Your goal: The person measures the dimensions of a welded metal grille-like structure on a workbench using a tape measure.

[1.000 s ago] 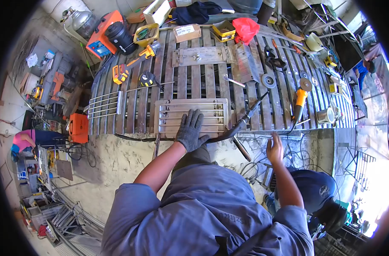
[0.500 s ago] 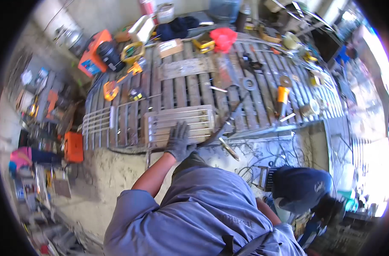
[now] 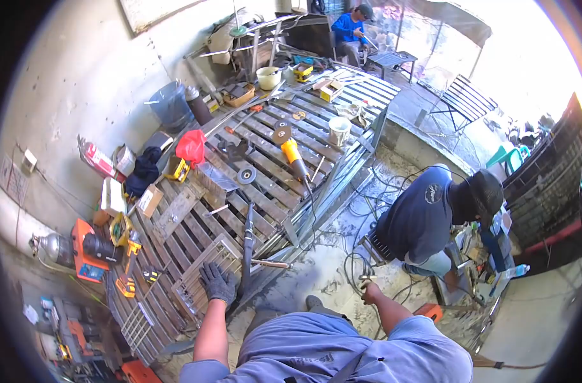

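Observation:
My left hand [image 3: 219, 284], in a dark grey glove, lies with spread fingers on a rectangular metal grille [image 3: 198, 295] at the near edge of the slatted bench. Beside it, a black tube-like tool [image 3: 247, 246] lies over the bench edge, with a thin rod [image 3: 271, 263] pointing right. My right hand [image 3: 371, 293] is bare and held out low over the floor, its fingers curled. A small pale object at its fingertips is too small to identify. Black cables [image 3: 351, 271] run around that hand.
A crouching person [image 3: 425, 214] in a dark shirt is just beyond my right hand. An angle grinder [image 3: 294, 156], a grinding disc [image 3: 246, 175] and a white bucket [image 3: 339, 130] stand on the slatted bench [image 3: 265, 220]. Another person [image 3: 349, 30] sits far back.
The view has swung to the right. My right hand, hidden before, now shows stretched out over the floor. My left hand still rests on the grille.

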`<state>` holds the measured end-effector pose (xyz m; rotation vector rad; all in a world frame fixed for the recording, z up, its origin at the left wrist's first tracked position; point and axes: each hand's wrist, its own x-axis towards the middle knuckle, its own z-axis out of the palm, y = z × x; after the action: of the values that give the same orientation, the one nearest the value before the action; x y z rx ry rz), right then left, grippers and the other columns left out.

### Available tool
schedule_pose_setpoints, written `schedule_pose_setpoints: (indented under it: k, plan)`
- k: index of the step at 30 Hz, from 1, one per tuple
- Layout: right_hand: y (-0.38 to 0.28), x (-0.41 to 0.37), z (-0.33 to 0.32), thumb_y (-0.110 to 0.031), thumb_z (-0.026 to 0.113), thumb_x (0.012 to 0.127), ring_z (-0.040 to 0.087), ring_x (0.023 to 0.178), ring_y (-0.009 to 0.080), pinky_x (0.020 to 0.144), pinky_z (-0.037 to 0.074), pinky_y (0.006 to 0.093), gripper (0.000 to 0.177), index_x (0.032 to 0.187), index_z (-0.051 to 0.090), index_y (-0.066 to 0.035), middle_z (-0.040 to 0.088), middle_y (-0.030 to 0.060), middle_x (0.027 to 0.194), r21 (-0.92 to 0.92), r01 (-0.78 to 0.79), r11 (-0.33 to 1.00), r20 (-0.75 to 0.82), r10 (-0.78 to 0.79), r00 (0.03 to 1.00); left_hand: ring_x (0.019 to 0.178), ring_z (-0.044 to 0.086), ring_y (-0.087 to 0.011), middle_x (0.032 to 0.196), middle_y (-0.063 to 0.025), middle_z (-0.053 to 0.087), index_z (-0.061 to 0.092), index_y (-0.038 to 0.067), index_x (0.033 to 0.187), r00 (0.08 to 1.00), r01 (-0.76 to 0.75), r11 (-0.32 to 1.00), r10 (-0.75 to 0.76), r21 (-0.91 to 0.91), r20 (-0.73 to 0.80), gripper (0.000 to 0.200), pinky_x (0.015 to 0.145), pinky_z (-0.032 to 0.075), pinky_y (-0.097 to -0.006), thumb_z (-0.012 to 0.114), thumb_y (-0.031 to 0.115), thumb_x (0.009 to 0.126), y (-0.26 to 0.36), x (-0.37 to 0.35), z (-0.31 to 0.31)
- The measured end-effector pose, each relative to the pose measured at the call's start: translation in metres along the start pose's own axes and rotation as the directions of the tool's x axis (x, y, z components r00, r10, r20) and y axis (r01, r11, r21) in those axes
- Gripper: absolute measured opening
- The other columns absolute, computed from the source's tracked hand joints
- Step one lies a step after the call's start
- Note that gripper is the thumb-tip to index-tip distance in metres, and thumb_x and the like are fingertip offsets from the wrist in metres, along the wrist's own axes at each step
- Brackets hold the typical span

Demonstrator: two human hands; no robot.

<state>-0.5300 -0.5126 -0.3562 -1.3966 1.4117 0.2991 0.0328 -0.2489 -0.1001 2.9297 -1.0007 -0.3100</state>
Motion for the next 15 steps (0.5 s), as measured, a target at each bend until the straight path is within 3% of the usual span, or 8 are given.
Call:
schedule_pose_setpoints:
  k: [3, 5, 8, 11, 12, 15]
  plan:
    - [0.02, -0.048, 0.001, -0.02, 0.088, 0.08, 0.08, 0.095, 0.0341, 0.091, 0.064, 0.0467, 0.036, 0.115, 0.086, -0.012, 0.082, 0.0207, 0.104, -0.47, 0.231, 0.852, 0.046, -0.238, 0.97, 0.171, 0.006, -0.0516, 0.185, -0.0277, 0.011, 0.02, -0.003, 0.176, 1.0, -0.022, 1.0, 0.023, -0.008, 0.008, 0.105, 0.135, 0.011, -0.0679, 0.058, 0.062, 0.103, -0.001, -0.007, -0.001]
    - [0.045, -0.068, 0.004, -0.029, 0.085, 0.085, 0.08, 0.098, 0.0344, 0.091, 0.064, 0.0467, 0.032, 0.11, 0.087, -0.011, 0.082, 0.0227, 0.102, -0.626, 0.316, 0.713, 0.192, -0.251, 0.949, 0.171, 0.007, -0.0513, 0.185, -0.0278, 0.011, 0.021, -0.003, 0.175, 0.997, -0.066, 0.998, 0.066, -0.011, 0.036, 0.105, 0.136, 0.011, -0.0676, 0.06, 0.061, 0.102, -0.007, -0.014, -0.001]
    - [0.097, -0.083, 0.02, -0.043, 0.08, 0.092, 0.08, 0.099, 0.0358, 0.091, 0.063, 0.0475, 0.039, 0.108, 0.086, -0.008, 0.082, 0.0234, 0.103, -0.75, 0.123, 0.65, 0.035, -0.147, 0.988, 0.171, 0.01, -0.0509, 0.184, -0.0279, 0.014, 0.025, -0.003, 0.174, 0.988, -0.155, 0.982, 0.156, -0.103, 0.003, 0.105, 0.136, 0.012, -0.0674, 0.065, 0.059, 0.1, -0.021, -0.036, -0.008]
    - [0.12, -0.135, 0.026, -0.053, 0.072, 0.101, 0.078, 0.1, 0.0401, 0.09, 0.063, 0.049, 0.05, 0.107, 0.085, -0.005, 0.082, 0.0229, 0.105, -0.578, -0.02, 0.815, -0.114, -0.056, 0.992, 0.17, 0.011, -0.0509, 0.184, -0.0283, 0.016, 0.026, -0.003, 0.174, 0.969, -0.246, 0.96, 0.241, -0.131, -0.059, 0.106, 0.136, 0.012, -0.0665, 0.066, 0.06, 0.099, -0.039, -0.066, -0.011]
    - [0.118, -0.163, 0.026, -0.057, 0.064, 0.107, 0.078, 0.1, 0.0404, 0.089, 0.062, 0.0497, 0.057, 0.106, 0.085, -0.003, 0.082, 0.0219, 0.104, -0.602, -0.034, 0.798, -0.146, -0.068, 0.987, 0.17, 0.012, -0.0509, 0.184, -0.0285, 0.017, 0.026, -0.003, 0.174, 0.96, -0.277, 0.952, 0.268, -0.128, -0.08, 0.106, 0.136, 0.012, -0.0661, 0.066, 0.06, 0.098, -0.047, -0.081, -0.014]
    - [0.147, -0.196, 0.052, -0.058, 0.063, 0.107, 0.079, 0.1, 0.038, 0.088, 0.062, 0.0497, 0.058, 0.105, 0.086, -0.006, 0.082, 0.0215, 0.106, -0.448, -0.178, 0.876, -0.279, 0.052, 0.959, 0.17, 0.014, -0.0513, 0.182, -0.0298, 0.019, 0.026, -0.004, 0.174, 0.913, -0.397, 0.914, 0.383, -0.087, -0.14, 0.105, 0.137, 0.012, -0.0647, 0.066, 0.059, 0.099, -0.068, -0.135, -0.028]
